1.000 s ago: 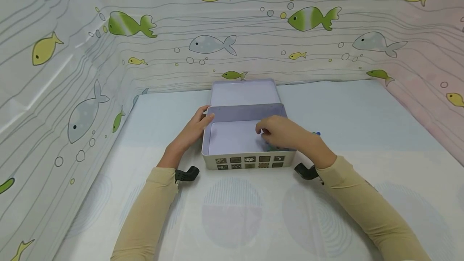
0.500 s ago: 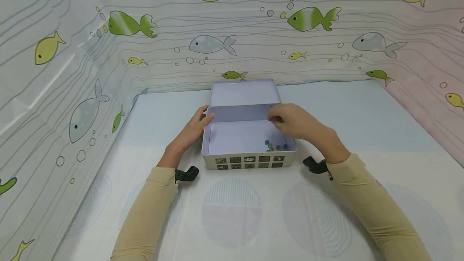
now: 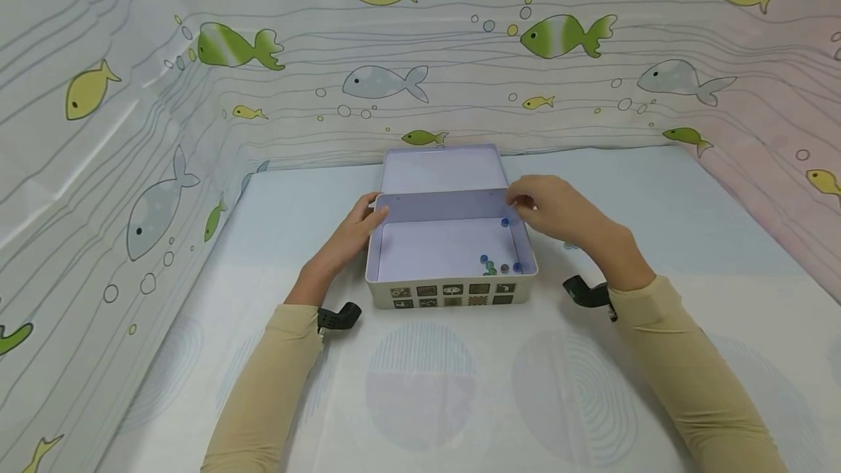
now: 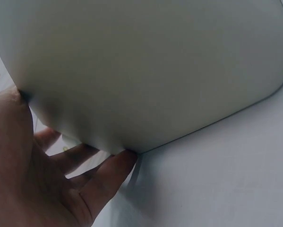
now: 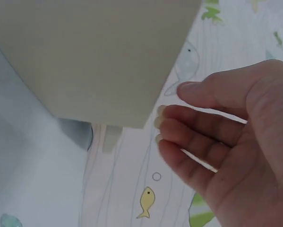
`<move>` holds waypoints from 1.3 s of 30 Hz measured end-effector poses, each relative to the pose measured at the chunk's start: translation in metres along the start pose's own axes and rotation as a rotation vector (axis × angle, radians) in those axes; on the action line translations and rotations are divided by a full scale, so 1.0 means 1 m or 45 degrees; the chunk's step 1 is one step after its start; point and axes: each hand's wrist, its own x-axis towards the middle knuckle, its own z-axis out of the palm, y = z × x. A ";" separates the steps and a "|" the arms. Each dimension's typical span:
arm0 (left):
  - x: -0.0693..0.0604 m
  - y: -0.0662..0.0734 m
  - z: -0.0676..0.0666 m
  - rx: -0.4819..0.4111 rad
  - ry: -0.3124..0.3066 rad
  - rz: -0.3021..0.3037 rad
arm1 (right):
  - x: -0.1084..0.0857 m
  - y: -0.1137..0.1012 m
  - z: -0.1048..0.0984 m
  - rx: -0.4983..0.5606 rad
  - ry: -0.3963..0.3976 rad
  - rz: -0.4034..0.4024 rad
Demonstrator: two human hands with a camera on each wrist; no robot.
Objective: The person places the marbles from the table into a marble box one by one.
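A pale, lidded box [image 3: 420,250] with picture squares along its front stands in the middle of the table, its lid [image 3: 443,168] folded back. My left hand [image 3: 351,232] grips the box's back left corner, thumb at the rim; in the left wrist view its fingers [image 4: 114,172] reach round the corner. Over the back right corner is my right hand [image 3: 558,212], fingers loosely curled, with nothing visible between thumb and fingertips. Just below it a blue marble [image 3: 505,222] lies inside the box. Several more marbles [image 3: 490,266], blue, green and brownish, lie at the front right.
A teal marble-like piece [image 3: 570,245] lies on the table right of the box, partly hidden by the right hand. A pale patterned cloth [image 3: 420,385] covers the table. Fish-printed sheeting [image 3: 460,35] rises behind and on both sides.
My right hand has moved from above the front right marbles back and right to the back right corner. A blue marble now shows beneath it. The left hand stays put.
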 end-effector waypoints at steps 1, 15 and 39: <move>0.000 0.000 0.000 0.002 0.002 0.002 | 0.000 0.002 -0.001 -0.010 -0.008 0.010; 0.000 -0.001 -0.001 -0.005 -0.007 0.021 | -0.012 0.028 -0.019 -0.124 -0.392 0.272; -0.002 -0.003 -0.001 0.013 0.001 0.028 | -0.015 0.056 -0.002 -0.194 -0.604 0.386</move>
